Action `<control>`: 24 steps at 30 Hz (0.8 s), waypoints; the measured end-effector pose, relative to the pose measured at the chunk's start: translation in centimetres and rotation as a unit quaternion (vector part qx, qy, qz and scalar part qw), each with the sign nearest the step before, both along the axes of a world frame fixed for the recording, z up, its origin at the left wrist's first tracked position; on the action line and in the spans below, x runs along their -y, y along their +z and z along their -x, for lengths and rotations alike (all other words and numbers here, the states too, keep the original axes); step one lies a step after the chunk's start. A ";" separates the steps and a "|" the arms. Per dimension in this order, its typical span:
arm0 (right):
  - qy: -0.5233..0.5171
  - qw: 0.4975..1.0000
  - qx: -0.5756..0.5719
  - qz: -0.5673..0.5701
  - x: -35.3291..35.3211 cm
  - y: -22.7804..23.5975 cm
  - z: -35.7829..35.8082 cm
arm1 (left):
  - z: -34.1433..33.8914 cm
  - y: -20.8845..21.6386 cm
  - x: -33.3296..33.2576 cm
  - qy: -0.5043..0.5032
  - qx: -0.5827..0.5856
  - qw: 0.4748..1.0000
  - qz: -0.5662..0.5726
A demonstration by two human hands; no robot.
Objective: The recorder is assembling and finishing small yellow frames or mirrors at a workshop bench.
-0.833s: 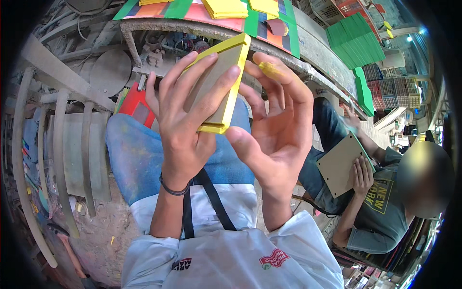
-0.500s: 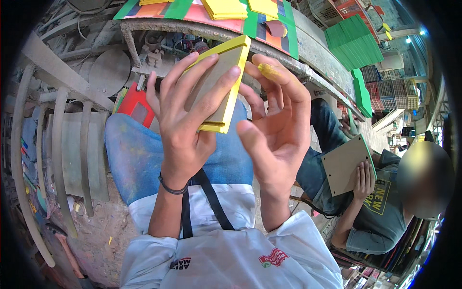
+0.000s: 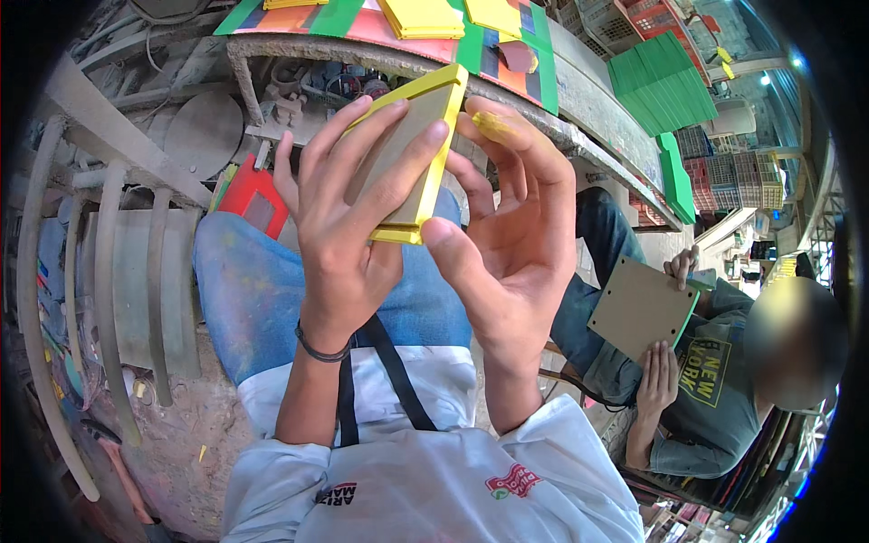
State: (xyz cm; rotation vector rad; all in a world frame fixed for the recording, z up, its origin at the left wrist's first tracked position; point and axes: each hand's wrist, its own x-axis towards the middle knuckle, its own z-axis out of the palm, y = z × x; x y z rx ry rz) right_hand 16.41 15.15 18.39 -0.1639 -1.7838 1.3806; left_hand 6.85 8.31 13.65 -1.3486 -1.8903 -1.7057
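Observation:
My left hand (image 3: 339, 195) grips a flat board (image 3: 389, 161) with bright yellow edges and a grey-brown face, held tilted above my lap. Its fingers spread over the face, the thumb mostly hidden. To the right of the board is my right hand (image 3: 516, 226), open, with its fingers apart and loosely curled. A yellow patch (image 3: 491, 125) covers the end of one finger. The right thumb tip lies at the board's lower right corner; whether it touches, I cannot tell.
Yellow pieces (image 3: 425, 18) lie on a coloured table sheet (image 3: 353, 25) ahead. Green sheets (image 3: 661, 81) are stacked at right. A seated person (image 3: 715, 398) on the right holds a drilled board (image 3: 643, 308). Grey metal bars (image 3: 109, 271) stand left, beside a red piece (image 3: 249, 195).
My right hand has shifted slightly left, its thumb closer to the board's corner. The board has moved a little. The other person's board has tilted, and a second hand now shows on it.

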 end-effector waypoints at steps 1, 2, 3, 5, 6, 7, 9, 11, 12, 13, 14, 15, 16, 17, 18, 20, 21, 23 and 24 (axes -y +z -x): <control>0.000 1.000 0.000 -0.001 -0.1 0.0 0.0 | 0.0 0.0 0.0 0.000 0.000 1.000 -0.001; 0.002 1.000 -0.002 0.011 -0.1 0.1 -0.1 | 0.0 0.0 -0.1 0.000 0.001 1.000 -0.002; 0.004 1.000 -0.003 0.023 -0.1 0.1 -0.1 | 0.0 0.0 -0.1 0.000 0.002 1.000 -0.002; 0.000 1.000 -0.002 0.002 0.0 0.1 0.0 | 0.0 0.1 0.0 0.002 0.001 1.000 -0.005; -0.004 1.000 0.000 -0.020 0.0 0.1 0.0 | -0.1 0.2 -0.1 0.004 0.000 1.000 -0.007; -0.005 1.000 0.001 -0.021 0.0 0.0 0.0 | -0.1 0.2 -0.1 0.003 0.001 1.000 -0.008; 0.001 1.000 -0.008 0.002 0.0 -0.2 0.1 | 0.1 0.1 0.0 0.010 -0.006 1.000 0.000; -0.002 0.999 -0.006 0.035 0.1 0.0 0.1 | 0.1 0.0 0.0 0.014 -0.008 1.000 0.002; 0.002 1.000 -0.008 0.026 0.1 0.0 0.1 | 0.0 -0.1 0.0 0.014 -0.007 1.000 -0.002; 0.006 1.000 -0.010 0.016 0.1 0.0 0.1 | 0.0 -0.1 -0.1 0.014 -0.007 1.000 -0.006; 0.007 1.000 -0.009 0.016 0.1 0.0 0.1 | 0.0 -0.1 0.0 0.014 -0.007 1.000 -0.006; -0.001 1.000 -0.003 -0.003 0.1 0.1 0.1 | 0.0 -0.1 -0.1 0.016 -0.008 1.000 -0.004; -0.008 1.000 0.003 -0.022 0.1 0.1 0.1 | 0.0 0.0 -0.1 0.018 -0.009 1.000 -0.001; -0.009 1.000 0.004 -0.023 0.2 0.2 0.2 | 0.0 0.0 -0.1 0.017 -0.008 1.000 -0.002; -0.010 0.999 0.008 -0.035 0.2 0.2 0.2 | -0.1 0.0 -0.1 0.017 -0.007 1.000 -0.002; -0.012 0.999 0.013 -0.047 0.1 0.1 0.3 | 0.0 -0.1 -0.1 0.016 -0.006 1.000 -0.002; -0.013 0.999 0.009 -0.041 0.1 0.1 0.3 | 0.0 0.0 0.0 0.015 -0.006 1.000 0.000; -0.013 0.999 0.006 -0.033 0.1 -0.1 0.3 | 0.1 -0.1 0.0 0.015 -0.005 1.000 0.002; -0.010 1.000 0.005 -0.026 0.0 -0.1 0.2 | 0.1 -0.2 0.0 0.015 -0.007 1.000 0.002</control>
